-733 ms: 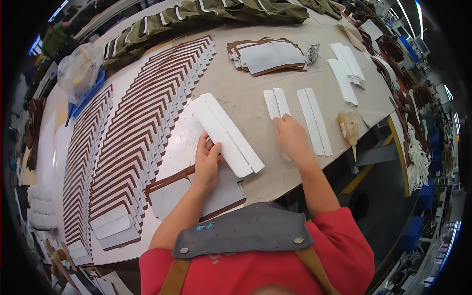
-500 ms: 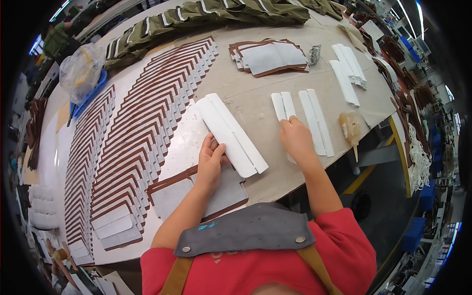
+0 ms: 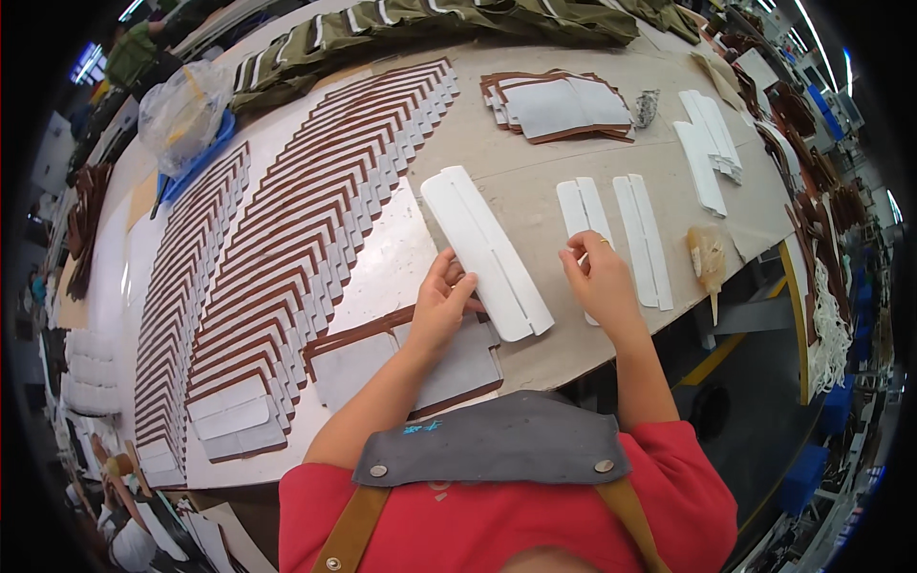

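A long white strip panel (image 3: 482, 250) with a slit along its length is held by my left hand (image 3: 447, 298), fingers beneath its left edge and thumb toward the top. It tilts over the bench, above a brown-edged grey-white panel (image 3: 358, 372). My right hand (image 3: 607, 286) hovers over a second white strip (image 3: 581, 202) and hides its middle. Its fingers are loosely curled, thumb and fingertips slightly apart, with nothing seen between them. Right of that hand lies another slit white strip (image 3: 642, 239). Beside it rests a squeeze bottle with amber contents (image 3: 707, 256) and a pointed nozzle.
Two long rows of overlapping brown-edged panels (image 3: 296, 210) cover the left of the bench. At the back are stacked panels (image 3: 564, 105), olive fabric (image 3: 430, 27) and white strips (image 3: 705, 143). A blue tray (image 3: 205, 158) carries a plastic bag. The bench edge drops off at right.
The whole view has shifted, so things sit farther right. My right hand's fingers have drawn back slightly from the second strip's surface. My left hand keeps hold of its strip.
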### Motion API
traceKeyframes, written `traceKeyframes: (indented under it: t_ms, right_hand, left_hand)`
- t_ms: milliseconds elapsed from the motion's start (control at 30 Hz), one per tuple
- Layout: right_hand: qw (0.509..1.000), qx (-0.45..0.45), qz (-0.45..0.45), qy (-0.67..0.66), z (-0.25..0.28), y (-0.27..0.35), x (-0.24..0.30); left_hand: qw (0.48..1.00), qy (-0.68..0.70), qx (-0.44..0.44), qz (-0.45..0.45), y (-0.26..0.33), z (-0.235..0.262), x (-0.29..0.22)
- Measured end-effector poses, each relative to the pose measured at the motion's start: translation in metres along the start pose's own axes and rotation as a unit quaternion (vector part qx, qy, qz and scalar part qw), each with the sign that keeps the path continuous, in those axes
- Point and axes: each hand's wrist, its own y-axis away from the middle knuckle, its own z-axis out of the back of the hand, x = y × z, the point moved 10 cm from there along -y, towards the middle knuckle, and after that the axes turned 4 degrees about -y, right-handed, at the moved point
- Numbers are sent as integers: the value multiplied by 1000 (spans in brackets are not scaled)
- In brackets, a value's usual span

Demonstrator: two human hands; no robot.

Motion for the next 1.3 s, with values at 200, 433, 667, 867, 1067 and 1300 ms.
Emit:
traceKeyframes:
  t_ms: [200,433,667,867,1067,1300]
  right_hand:
    - [975,114,57,-182,-64,10,49]
    - [961,150,-26,-229,-85,8,31]
    - [940,167,-51,-294,-104,10,11]
    - [932,172,-31,-318,-107,10,10]
    - [927,174,-35,-329,-108,10,9]
    - [920,178,-40,-348,-108,9,10]
  left_hand:
    - [999,28,35,12,1,-7,3]
    - [998,58,25,32,-3,0,11]
    - [998,48,5,51,-1,-2,6]
    - [998,29,1,62,-3,0,8]
    - [998,28,-2,62,-2,-1,7]
    - [998,25,-9,64,-3,2,9]
